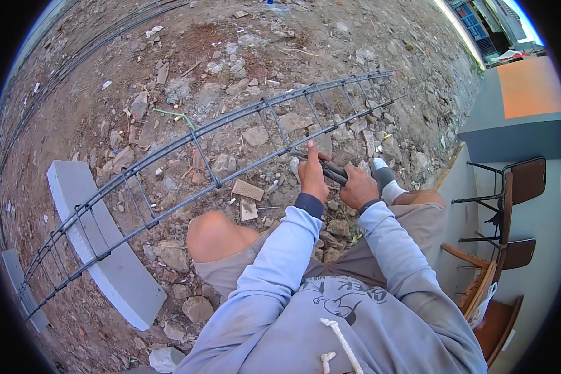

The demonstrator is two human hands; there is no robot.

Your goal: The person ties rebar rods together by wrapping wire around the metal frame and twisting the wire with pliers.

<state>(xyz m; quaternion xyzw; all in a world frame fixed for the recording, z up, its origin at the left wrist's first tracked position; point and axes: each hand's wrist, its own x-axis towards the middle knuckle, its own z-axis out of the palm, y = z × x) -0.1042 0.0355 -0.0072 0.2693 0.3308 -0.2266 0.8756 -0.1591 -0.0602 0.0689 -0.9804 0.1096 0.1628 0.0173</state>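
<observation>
A long rebar cage (258,163), made of thin bars with square stirrups, runs from lower left to upper right before me. My right hand (358,187) is closed around the handles of a dark two-handled tool (334,173) that looks like pincers. My left hand (313,177) is closed at the tool's other end, close to the cage's near bar. Its fingers hide the tool's head, and I cannot tell whether the jaws touch the bar or a tie wire.
A pale block (106,243) supports the cage at left, with another block (25,290) farther left. Rubble and broken tile pieces (248,190) cover the ground. Long loose bars (56,75) lie at upper left. Chairs (523,184) stand by the wall at right.
</observation>
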